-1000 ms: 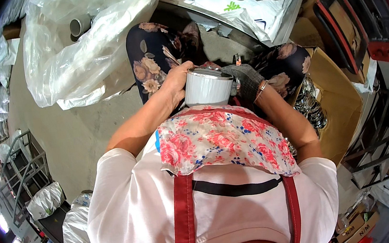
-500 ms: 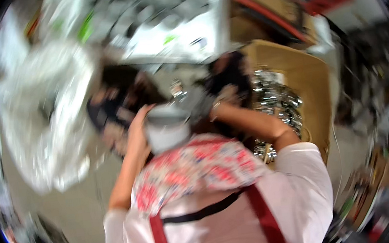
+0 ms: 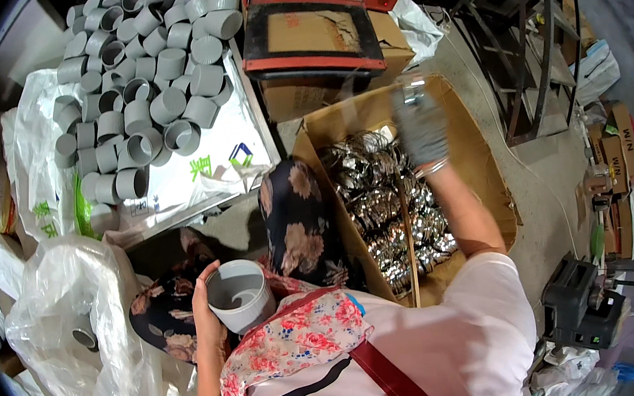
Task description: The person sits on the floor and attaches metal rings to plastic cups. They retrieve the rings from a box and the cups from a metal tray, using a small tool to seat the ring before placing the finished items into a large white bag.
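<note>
My left hand (image 3: 205, 301) is wrapped round the side of a grey round plastic cap (image 3: 250, 309), held over my lap with its open end up. A curved shape shows inside the cap. Out to the right, my right hand (image 3: 422, 127), in a grey glove, is raised over the far side of a cardboard box (image 3: 488, 155). A small shiny metal piece (image 3: 413, 85) shows at its fingertips; motion blurs the fingers and the piece's shape. Below that hand, the box holds many shiny metal bands (image 3: 376, 199), heaped on both sides of a cardboard divider (image 3: 408, 238).
Many grey caps (image 3: 139, 113) are heaped on a white-covered table (image 3: 209, 144) at the far left. A clear plastic bag (image 3: 63, 305) stands left of my knees. Beyond the box is a red-framed oven-like machine (image 3: 313, 64). Black metal racks (image 3: 524, 57) stand at far right.
My right hand has left the cap and swung right and away, over the box. My left hand keeps the cap, now tipped to show its inside. The view has turned.
</note>
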Available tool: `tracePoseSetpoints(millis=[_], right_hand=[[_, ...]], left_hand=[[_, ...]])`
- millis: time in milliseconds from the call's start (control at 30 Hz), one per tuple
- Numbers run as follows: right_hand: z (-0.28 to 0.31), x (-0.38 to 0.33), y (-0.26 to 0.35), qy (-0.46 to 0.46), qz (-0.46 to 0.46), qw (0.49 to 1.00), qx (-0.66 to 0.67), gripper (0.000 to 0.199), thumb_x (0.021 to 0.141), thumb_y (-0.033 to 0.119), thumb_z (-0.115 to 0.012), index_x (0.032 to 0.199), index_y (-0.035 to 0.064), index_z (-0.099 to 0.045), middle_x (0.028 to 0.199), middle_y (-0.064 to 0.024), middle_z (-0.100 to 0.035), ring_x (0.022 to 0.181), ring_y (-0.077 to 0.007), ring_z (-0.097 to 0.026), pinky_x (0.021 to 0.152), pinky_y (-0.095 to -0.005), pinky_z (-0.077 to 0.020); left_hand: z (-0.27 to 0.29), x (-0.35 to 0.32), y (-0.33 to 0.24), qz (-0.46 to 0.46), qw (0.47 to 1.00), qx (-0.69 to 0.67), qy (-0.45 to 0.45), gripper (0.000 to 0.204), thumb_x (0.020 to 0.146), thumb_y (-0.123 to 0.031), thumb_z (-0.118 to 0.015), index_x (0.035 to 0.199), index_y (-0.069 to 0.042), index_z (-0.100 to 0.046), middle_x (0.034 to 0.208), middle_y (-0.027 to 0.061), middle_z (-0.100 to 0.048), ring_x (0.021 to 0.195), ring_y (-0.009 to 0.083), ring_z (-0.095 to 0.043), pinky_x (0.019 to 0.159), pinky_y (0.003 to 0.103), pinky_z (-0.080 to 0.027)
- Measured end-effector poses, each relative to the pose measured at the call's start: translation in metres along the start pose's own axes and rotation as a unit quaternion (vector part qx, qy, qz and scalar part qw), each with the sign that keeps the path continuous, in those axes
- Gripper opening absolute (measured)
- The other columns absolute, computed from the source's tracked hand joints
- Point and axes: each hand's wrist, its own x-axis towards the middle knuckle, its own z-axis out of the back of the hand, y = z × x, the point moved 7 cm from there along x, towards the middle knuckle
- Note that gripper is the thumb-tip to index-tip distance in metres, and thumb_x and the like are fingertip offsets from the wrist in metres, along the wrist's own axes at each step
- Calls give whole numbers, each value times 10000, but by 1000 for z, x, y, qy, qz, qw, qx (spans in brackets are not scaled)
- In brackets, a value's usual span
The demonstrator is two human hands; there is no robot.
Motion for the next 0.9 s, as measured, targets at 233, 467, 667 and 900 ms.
tracePoseSetpoints(millis=[233,467,667,900], right_hand=[[-99,116,-328,65,-391,911,-114,661,866,575,-344,1061,19,-642,1089,-206,-621,1046,-372,-581,883,-439,-461],[-146,75,-316,89,-492,864,60,458,875,480,-464,1059,113,-667,904,-106,-691,745,-267,-655,664,-402,-498],[-65,71,-39,155,-264,369,878,339,922,303,-525,1072,6,-594,760,-34,-606,612,-146,-568,498,-254,-440],[16,52,170,367,-12,623,691,335,945,220,-491,1165,-26,-548,990,-89,-652,833,-145,-628,726,-269,-505]], left_hand=[[-20,25,-1,27,999,17,13,534,944,-439,-412,1231,3,-501,1131,127,-574,1015,207,-564,895,318,-439],[-15,34,-7,-8,1000,25,11,509,915,-430,-463,1172,5,-531,1159,118,-551,1049,200,-534,925,314,-407],[-18,37,-3,-73,990,53,105,564,947,-489,-371,1098,27,-541,1259,163,-512,1105,214,-504,964,329,-373],[-2,5,-9,-174,970,124,120,557,932,-504,-363,1127,-9,-526,1175,101,-535,1095,175,-467,980,311,-315]])
